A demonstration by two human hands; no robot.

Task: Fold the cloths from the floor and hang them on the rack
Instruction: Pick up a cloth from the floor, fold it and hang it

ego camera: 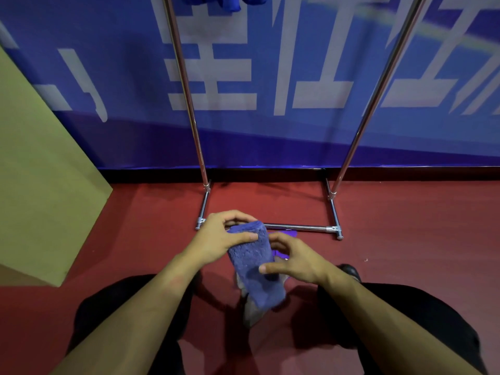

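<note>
You hold a folded blue cloth (pixel 255 262) in both hands, up above the red floor (pixel 405 239). Your left hand (pixel 219 236) grips the top end of it. The thumb lies across the front and the other fingers (pixel 238 215) curl round behind. Your right hand (pixel 293 259) pinches the right edge lower down, with the thumb pressed on the fuzzy front. The cloth hangs down between your knees, and its bottom end points at the floor.

Under the cloth you can see a grey cloth (pixel 251 312) on the floor, partly hidden. A bit of a purple cloth (pixel 285 234) peeks out just behind your right hand.

The metal rack (pixel 297 227) stands in front of you, close to the blue wall (pixel 270 142). A blue cloth on the rack (pixel 216 1) shows at the very top edge. A tan board (pixel 40 171) leans at your left.
</note>
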